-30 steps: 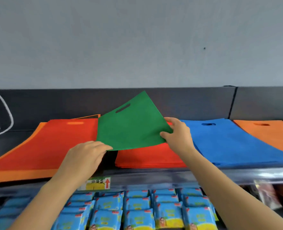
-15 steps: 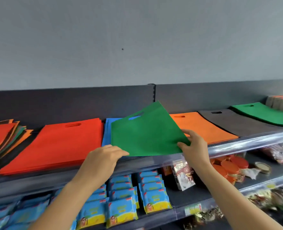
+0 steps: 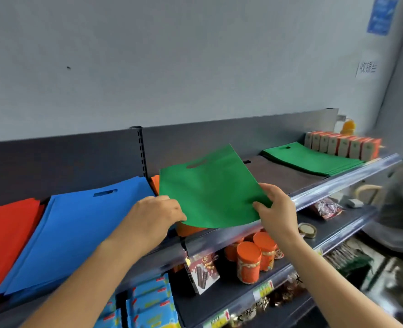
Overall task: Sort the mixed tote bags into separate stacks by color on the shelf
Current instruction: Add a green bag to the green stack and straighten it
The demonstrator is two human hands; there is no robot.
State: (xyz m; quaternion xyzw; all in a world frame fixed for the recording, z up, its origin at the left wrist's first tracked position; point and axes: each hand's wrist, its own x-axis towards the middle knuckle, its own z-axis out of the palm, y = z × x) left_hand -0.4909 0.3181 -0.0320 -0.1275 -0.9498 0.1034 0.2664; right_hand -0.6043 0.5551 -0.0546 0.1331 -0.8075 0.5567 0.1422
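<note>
Top shelf (image 3: 337, 183), left to right: red bag stack (image 3: 4, 237), blue bag stack (image 3: 72, 228), orange stack (image 3: 155, 185) mostly hidden behind held green bag (image 3: 210, 192). Left hand (image 3: 155, 216) fingers curled on bag's left edge, right hand (image 3: 276, 209) pinching its right corner, bag tilted above shelf front. Then dark bag stack (image 3: 278, 174), green bag stack (image 3: 309, 159), small boxes (image 3: 342, 145); orange jars (image 3: 249, 261) on the shelf below

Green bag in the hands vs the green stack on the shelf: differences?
1. The held green bag is a single bag; the green stack is several, layered.
2. The left hand and right hand grip the held green bag's lower corners, tilted up; the green stack lies flat on the shelf, untouched.
3. The held green bag is over orange bags; the green stack is further right.
Shared: same green, same cut-out handle.
</note>
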